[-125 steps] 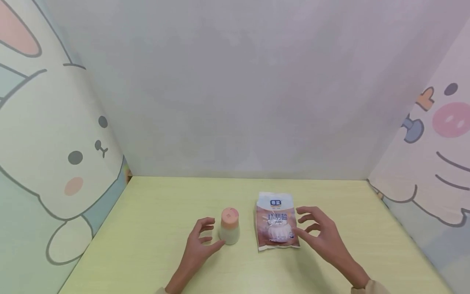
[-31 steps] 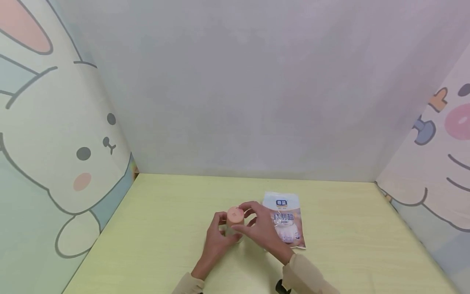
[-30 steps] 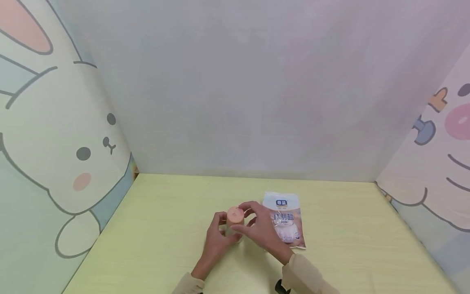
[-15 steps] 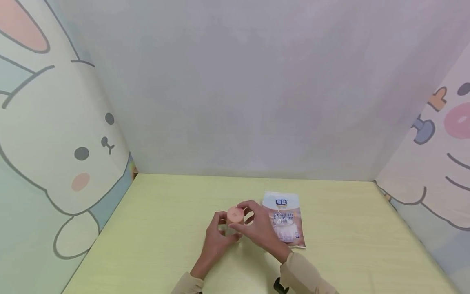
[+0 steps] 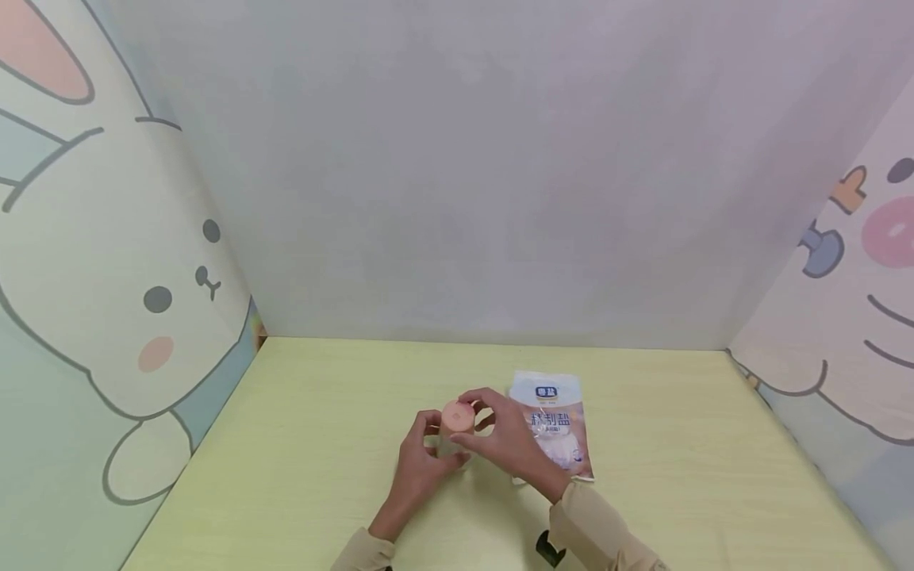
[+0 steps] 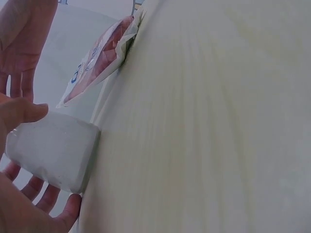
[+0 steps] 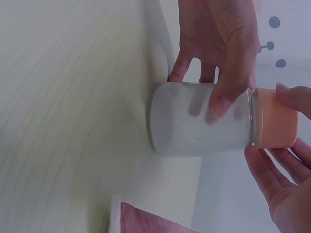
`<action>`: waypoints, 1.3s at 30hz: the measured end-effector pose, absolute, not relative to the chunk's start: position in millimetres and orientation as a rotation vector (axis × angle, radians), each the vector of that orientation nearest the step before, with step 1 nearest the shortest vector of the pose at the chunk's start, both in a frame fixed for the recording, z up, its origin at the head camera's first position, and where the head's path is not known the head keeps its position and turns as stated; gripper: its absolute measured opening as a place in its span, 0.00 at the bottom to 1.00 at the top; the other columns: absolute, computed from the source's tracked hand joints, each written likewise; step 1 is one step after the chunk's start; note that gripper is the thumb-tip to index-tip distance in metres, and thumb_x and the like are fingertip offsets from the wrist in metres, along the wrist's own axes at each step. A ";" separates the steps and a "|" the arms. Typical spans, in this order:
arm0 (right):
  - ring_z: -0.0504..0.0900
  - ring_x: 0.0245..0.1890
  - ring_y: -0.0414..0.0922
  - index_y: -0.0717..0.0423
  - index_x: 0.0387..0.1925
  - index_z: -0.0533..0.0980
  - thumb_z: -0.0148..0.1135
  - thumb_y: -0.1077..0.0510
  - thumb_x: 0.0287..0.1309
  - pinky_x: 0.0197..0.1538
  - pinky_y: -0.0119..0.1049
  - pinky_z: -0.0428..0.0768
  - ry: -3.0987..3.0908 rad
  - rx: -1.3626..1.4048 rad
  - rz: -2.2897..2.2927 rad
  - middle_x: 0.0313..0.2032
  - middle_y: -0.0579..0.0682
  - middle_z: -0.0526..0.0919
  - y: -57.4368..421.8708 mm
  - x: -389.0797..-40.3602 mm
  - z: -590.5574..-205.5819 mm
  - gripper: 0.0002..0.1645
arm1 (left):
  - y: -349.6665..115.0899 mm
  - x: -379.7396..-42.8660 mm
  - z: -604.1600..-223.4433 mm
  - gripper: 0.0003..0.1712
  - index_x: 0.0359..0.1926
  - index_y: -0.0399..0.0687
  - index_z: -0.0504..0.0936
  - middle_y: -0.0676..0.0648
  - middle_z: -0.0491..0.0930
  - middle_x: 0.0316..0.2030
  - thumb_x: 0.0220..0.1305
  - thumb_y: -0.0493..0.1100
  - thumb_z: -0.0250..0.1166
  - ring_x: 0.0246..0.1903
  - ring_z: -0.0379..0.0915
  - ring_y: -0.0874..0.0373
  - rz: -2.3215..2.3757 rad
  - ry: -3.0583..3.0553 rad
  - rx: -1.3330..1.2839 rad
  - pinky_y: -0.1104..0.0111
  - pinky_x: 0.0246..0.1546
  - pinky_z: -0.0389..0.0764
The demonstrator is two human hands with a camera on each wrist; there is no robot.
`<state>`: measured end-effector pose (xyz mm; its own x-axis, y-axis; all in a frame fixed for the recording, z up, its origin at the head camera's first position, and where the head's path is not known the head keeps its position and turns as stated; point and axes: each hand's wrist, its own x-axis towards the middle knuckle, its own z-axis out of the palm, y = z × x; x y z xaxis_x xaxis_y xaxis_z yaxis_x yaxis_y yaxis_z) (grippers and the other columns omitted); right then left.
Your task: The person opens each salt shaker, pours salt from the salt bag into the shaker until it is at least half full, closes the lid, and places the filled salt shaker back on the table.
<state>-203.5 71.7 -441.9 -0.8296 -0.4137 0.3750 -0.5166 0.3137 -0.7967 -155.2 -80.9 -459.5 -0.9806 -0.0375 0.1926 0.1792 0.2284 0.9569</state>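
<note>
An upright jar [image 7: 180,133] with a see-through body and an orange-pink lid [image 7: 277,119] stands on the table. Around its body curls my left hand [image 5: 421,464], thumb on the near side and fingers on the far side, as the left wrist view also shows at the jar's lower part [image 6: 56,150]. From the right, my right hand [image 5: 507,436] grips the lid between thumb and fingers. The lid sits on the jar's mouth. Partly behind my right wrist lies a bag of salt [image 5: 553,420], white and reddish-brown with blue print.
The pale yellow table [image 5: 321,396] ends at a grey back wall [image 5: 457,198]. A rabbit-patterned panel [image 5: 107,317] stands at the left, and another cartoon panel [image 5: 857,317] at the right.
Since the oldest frame, both hands have come together at the jar: the left took its body, the right moved left from the salt bag to the lid. During the last second they hardly moved.
</note>
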 end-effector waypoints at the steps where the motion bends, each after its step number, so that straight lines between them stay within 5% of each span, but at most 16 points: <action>1: 0.74 0.37 0.42 0.50 0.44 0.72 0.71 0.51 0.38 0.33 0.38 0.80 -2.470 0.875 1.558 0.39 0.42 0.77 72.1 -203.7 -441.7 0.27 | -80.9 -155.1 -459.4 0.29 0.43 0.46 0.67 0.47 0.71 0.41 0.39 0.36 0.72 0.42 0.66 0.50 -1.843 -2.321 -0.136 0.52 0.37 0.76; 6: 0.74 0.39 0.40 0.48 0.45 0.72 0.70 0.51 0.39 0.36 0.37 0.79 -2.510 0.886 1.573 0.40 0.38 0.76 73.8 -204.9 -440.4 0.27 | -81.4 -155.6 -460.1 0.29 0.44 0.46 0.67 0.47 0.71 0.41 0.40 0.38 0.72 0.42 0.67 0.50 -1.825 -2.329 -0.147 0.52 0.36 0.76; 15: 0.74 0.41 0.49 0.60 0.47 0.71 0.68 0.61 0.42 0.39 0.46 0.78 -2.548 0.997 1.573 0.43 0.52 0.76 75.8 -192.2 -409.3 0.26 | -81.8 -156.0 -460.6 0.28 0.44 0.45 0.67 0.46 0.71 0.41 0.40 0.35 0.71 0.43 0.66 0.49 -1.840 -2.325 -0.155 0.50 0.37 0.75; 22: 0.72 0.42 0.37 0.47 0.49 0.71 0.68 0.54 0.43 0.39 0.36 0.79 -2.625 1.024 1.444 0.45 0.37 0.74 79.5 -206.8 -430.2 0.28 | -82.4 -155.6 -459.8 0.29 0.44 0.45 0.67 0.47 0.71 0.41 0.40 0.35 0.71 0.43 0.66 0.50 -1.853 -2.337 -0.152 0.52 0.37 0.75; 33: 0.67 0.36 0.35 0.38 0.50 0.66 0.71 0.48 0.37 0.31 0.34 0.75 -2.610 0.947 1.299 0.42 0.37 0.69 70.2 -200.9 -434.6 0.35 | -82.7 -155.0 -459.3 0.28 0.44 0.45 0.68 0.45 0.70 0.42 0.41 0.37 0.71 0.42 0.68 0.49 -1.830 -2.337 -0.155 0.53 0.36 0.77; 39: 0.67 0.31 0.36 0.45 0.43 0.69 0.70 0.42 0.35 0.30 0.29 0.72 -2.601 0.793 1.279 0.35 0.38 0.68 62.3 -198.4 -436.5 0.31 | -82.4 -154.6 -460.5 0.29 0.44 0.45 0.67 0.46 0.70 0.41 0.40 0.36 0.71 0.43 0.67 0.49 -1.800 -2.352 -0.178 0.53 0.35 0.77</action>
